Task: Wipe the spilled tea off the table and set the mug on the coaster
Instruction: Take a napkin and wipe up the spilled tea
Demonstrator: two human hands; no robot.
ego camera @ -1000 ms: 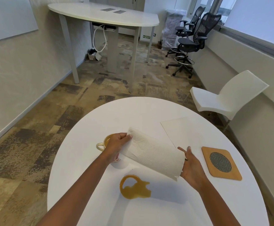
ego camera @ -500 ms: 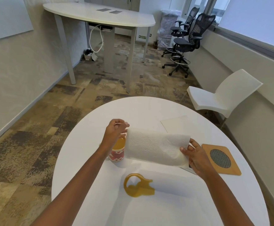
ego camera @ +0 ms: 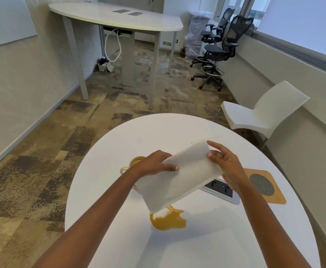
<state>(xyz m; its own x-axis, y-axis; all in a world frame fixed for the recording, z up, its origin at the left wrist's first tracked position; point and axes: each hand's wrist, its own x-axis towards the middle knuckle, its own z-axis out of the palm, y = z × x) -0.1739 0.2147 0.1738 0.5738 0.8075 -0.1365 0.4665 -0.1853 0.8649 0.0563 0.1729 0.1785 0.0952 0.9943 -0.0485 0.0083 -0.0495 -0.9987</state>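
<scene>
I hold a white paper towel [ego camera: 179, 178] in the air over the round white table [ego camera: 177, 128]. My left hand [ego camera: 154, 161] pinches its left edge and my right hand [ego camera: 226, 163] its right edge. The towel's lowest corner hangs just above the amber tea puddle [ego camera: 168, 220] on the tabletop. Behind my left hand stands the mug [ego camera: 137, 161] with tea in it, mostly hidden by the hand and the towel. At the right of the table lies the wooden coaster [ego camera: 264, 185] with its dark mesh disc.
A socket panel [ego camera: 221, 189] is set into the table between the towel and the coaster. A white chair [ego camera: 260, 115] stands past the table's right side. Farther back are a tall white desk [ego camera: 119, 18] and black office chairs [ego camera: 222, 47].
Both hands turned the towel, which now hangs slanted with a corner down over the puddle. The right hand rose and moved away from me. The socket panel under the towel came into view.
</scene>
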